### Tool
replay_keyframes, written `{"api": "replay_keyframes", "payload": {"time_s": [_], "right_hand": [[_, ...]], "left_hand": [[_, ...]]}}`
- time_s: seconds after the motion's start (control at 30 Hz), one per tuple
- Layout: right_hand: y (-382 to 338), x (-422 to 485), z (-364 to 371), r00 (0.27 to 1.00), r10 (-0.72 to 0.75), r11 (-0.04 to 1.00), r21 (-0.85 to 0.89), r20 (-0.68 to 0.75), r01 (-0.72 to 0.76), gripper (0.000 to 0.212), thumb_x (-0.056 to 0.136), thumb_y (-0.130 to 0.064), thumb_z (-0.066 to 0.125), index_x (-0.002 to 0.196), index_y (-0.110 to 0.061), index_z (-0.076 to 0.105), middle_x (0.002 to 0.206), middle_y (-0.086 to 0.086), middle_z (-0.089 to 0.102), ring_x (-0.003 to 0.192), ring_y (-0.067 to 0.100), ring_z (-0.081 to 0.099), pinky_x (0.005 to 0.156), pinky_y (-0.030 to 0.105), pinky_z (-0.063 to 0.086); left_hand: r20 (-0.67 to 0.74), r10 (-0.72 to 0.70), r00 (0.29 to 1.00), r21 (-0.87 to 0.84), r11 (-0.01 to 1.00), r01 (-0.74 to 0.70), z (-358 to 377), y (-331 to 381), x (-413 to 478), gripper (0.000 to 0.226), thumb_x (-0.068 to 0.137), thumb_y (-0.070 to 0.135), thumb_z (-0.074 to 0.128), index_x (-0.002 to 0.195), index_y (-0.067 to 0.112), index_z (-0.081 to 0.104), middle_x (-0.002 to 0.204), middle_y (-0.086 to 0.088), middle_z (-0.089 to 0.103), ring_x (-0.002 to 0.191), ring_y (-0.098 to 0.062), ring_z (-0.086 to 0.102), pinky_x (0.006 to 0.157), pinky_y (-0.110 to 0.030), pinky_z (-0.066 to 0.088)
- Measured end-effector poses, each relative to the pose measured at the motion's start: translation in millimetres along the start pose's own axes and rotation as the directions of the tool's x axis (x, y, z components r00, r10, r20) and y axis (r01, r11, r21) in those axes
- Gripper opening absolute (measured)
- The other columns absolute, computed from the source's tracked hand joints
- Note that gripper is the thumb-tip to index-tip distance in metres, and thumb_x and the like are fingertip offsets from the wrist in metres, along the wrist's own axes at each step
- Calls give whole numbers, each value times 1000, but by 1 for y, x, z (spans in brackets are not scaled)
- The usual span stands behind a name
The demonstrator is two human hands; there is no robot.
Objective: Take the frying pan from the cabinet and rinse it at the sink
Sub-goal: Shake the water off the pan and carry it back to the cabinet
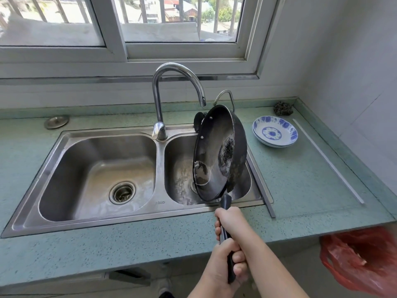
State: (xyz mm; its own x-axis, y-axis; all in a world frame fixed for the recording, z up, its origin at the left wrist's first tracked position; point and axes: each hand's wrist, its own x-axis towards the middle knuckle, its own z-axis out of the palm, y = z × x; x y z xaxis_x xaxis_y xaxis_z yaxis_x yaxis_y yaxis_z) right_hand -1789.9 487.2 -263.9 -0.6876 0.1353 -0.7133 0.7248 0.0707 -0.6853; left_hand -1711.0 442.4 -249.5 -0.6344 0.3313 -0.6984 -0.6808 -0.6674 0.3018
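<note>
A black frying pan (pixel 214 151) is tilted steeply on its edge over the right basin of the steel double sink (pixel 159 168), its inside facing left. A worn, speckled patch shows on its bottom. Both hands grip its long black handle (pixel 225 204). My right hand (pixel 232 222) holds nearer the pan, and my left hand (pixel 219 267) holds the handle's end. The chrome faucet (pixel 159 100) arches over, with its spout just above the pan's top rim. I see no water running from it.
Two stacked blue-and-white bowls (pixel 275 132) sit on the green counter right of the sink, with a steel scourer (pixel 283 108) behind them. A small second tap (pixel 225 95) rises behind the pan. A red plastic bag (pixel 361 259) hangs at lower right. A metal lid (pixel 56 121) lies at back left.
</note>
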Motion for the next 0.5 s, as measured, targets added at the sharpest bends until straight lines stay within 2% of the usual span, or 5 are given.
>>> {"api": "replay_keyframes", "payload": {"time_s": [0.17,0.33,0.5], "right_hand": [[0,-2,1,1000,1,1000,-19,-27,-1,26,86,-6,44,60,-6,44,50,8,42,24,12,38,42,19,36],[1,-2,1,998,-20,999,-50,-53,18,26,88,-7,44,61,-6,44,53,8,44,29,14,42,42,20,37],[0,-5,0,998,-28,996,-82,-58,23,27,88,-8,45,62,-5,45,51,8,44,30,15,42,40,20,37]], "left_hand": [[21,-16,1000,-70,997,17,1,0,-3,32,57,-3,47,34,17,58,32,5,31,21,-4,27,23,-7,23],[73,-35,997,-117,992,43,3,0,-8,17,37,-2,60,34,15,58,31,5,32,20,-4,28,23,-6,24],[89,-35,995,-137,990,47,4,-1,-9,17,37,-2,60,36,15,59,30,5,32,20,-4,28,24,-5,24]]}}
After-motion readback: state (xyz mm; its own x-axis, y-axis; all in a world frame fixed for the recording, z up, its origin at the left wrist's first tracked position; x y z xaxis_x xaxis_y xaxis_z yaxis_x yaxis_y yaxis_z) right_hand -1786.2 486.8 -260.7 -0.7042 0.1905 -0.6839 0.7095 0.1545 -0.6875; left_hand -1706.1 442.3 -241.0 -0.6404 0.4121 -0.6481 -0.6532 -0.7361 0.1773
